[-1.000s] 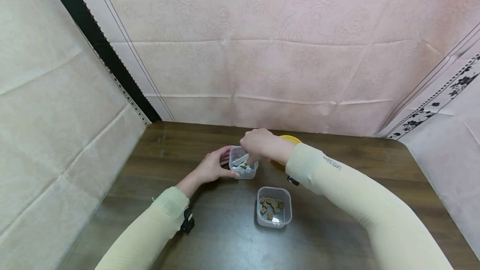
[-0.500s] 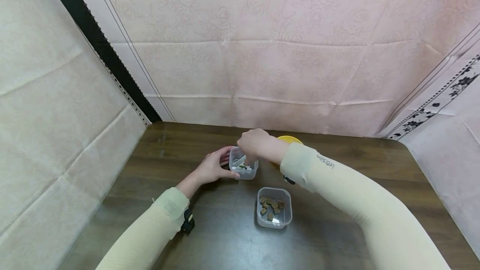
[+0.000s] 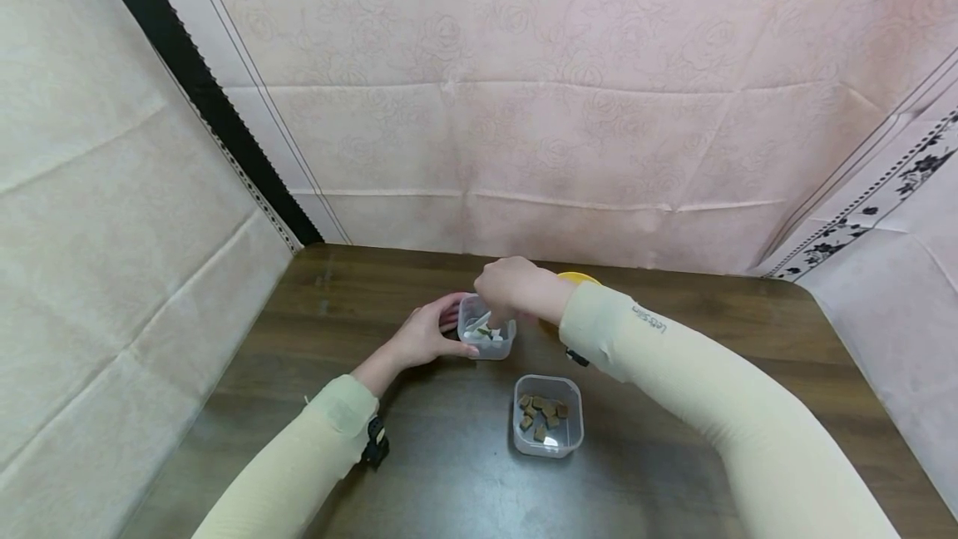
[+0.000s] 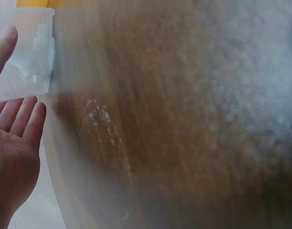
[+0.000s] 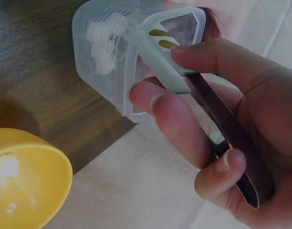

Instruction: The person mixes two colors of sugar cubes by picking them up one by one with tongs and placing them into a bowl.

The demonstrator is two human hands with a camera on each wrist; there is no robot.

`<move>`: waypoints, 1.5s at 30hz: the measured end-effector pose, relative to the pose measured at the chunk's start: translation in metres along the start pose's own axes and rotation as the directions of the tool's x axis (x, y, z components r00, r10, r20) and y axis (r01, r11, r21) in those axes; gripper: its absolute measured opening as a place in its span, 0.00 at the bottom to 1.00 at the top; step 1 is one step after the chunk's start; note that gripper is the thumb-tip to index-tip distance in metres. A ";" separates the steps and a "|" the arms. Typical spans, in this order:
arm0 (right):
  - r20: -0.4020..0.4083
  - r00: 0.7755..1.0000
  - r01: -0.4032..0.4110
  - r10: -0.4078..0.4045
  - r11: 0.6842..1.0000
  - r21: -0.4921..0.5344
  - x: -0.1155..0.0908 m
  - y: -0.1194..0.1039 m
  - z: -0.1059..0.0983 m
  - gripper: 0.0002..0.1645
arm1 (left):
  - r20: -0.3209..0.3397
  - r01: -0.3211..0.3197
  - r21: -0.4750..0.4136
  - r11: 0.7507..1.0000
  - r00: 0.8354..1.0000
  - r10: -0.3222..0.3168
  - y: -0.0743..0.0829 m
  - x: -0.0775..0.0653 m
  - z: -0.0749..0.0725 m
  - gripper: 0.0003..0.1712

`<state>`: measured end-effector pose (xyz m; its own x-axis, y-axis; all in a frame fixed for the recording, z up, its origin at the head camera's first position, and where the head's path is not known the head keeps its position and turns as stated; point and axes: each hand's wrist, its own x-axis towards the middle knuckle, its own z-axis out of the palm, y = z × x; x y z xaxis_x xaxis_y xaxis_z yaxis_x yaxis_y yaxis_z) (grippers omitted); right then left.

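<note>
My right hand [image 3: 516, 288] holds a pair of small tongs [image 5: 222, 129] with dark metal arms and pale ends. The pale ends reach into a clear plastic container [image 3: 490, 350], where white pieces [image 5: 104, 58] lie at the bottom. The thumb and fingertips press the tongs from both sides. Around the left side of the same container, my left hand [image 3: 422, 333] steadies it between thumb and fingers. Behind my right wrist stands a yellow bowl [image 3: 580, 277], partly hidden in the head view; the right wrist view shows one white piece [image 5: 8, 165] inside it.
A second clear container [image 3: 549, 449] with several brown cubes [image 3: 539, 432] stands nearer on the brown wooden table [image 3: 449, 472]. Pale patterned cloth [image 3: 524, 148] hangs behind the table and at both sides.
My right hand and the tongs have moved slightly left over the container since a second ago, then barely at all. My left hand keeps its place.
</note>
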<state>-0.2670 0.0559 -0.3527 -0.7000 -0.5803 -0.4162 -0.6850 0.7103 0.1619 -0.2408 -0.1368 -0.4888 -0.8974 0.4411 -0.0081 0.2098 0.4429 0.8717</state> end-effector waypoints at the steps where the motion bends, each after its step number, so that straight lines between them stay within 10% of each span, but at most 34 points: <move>1: 0.006 1.000 0.000 0.000 1.000 0.017 0.000 0.002 0.000 0.15 | 0.002 0.002 -0.003 1.000 1.000 -0.002 0.000 0.000 0.000 0.53; 26: -0.043 0.997 0.073 -0.064 0.969 0.237 -0.036 0.042 -0.006 0.18 | -0.006 0.023 -0.017 1.000 1.000 -0.023 0.004 0.000 0.000 0.54; 45: -0.044 0.998 -0.031 0.047 0.949 0.313 -0.078 0.081 -0.003 0.10 | -0.003 0.020 -0.037 0.999 1.000 -0.021 0.005 -0.001 0.000 0.53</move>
<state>-0.2684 0.1574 -0.3046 -0.7396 -0.5633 -0.3685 -0.5655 0.8169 -0.1136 -0.2387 -0.1353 -0.4842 -0.9027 0.4296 -0.0246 0.1770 0.4228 0.8888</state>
